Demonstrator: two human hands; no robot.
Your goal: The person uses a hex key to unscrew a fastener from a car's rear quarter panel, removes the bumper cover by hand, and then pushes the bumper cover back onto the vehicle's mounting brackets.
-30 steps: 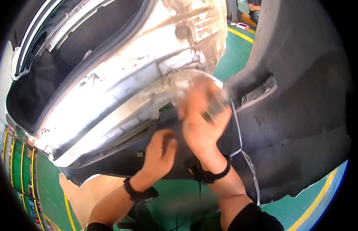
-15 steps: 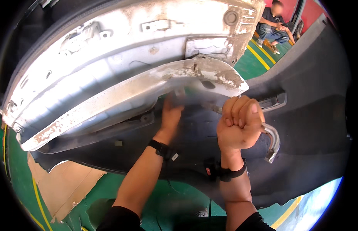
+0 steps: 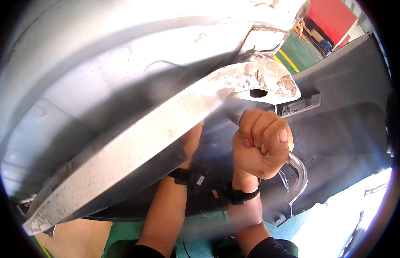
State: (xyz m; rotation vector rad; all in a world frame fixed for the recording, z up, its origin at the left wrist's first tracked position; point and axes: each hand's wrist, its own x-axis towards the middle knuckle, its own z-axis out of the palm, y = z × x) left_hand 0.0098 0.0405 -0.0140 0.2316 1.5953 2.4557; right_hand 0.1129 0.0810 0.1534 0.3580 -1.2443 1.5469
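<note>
My right hand is closed in a fist round a shiny hooked metal bar. The hook curves down from the thumb side, and a short length of the shaft shows beyond the fingers. My left hand reaches up behind a dirty white metal beam. That beam hides its fingers, so what they touch cannot be seen. Both hands are over a large dark moulded panel, which looks like the inside of a car bumper cover. The bar's shaft points toward the beam's underside.
White car bodywork fills the upper left. Cardboard lies on the green floor at the lower left. A red panel and part of a person show at the upper right. The beam has an oval hole near its right end.
The view has shifted closer to the beam. My left hand is now mostly hidden behind it. My right hand still grips the bar, slightly further left in the picture.
</note>
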